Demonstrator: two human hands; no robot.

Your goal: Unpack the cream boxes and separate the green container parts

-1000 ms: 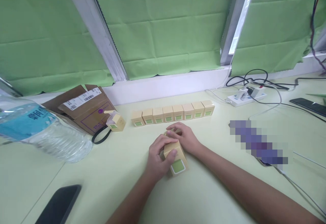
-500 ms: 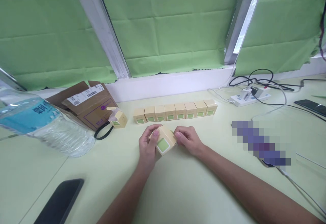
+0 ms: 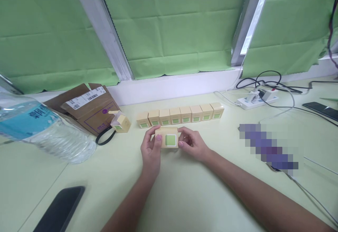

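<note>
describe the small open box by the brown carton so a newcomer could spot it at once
Find the big brown carton on the left of the table, beside the water bottle. At its right end, next to a black loop, is a small pale yellow box. Its raised flap sets it apart from the row of eight boxes and the held box between the hands.

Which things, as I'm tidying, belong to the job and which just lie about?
In the job: held box; likely eight-box row, open box.
Apparently lying about: bottle, power strip, black band, near-left device.
Carton: unclear.
</note>
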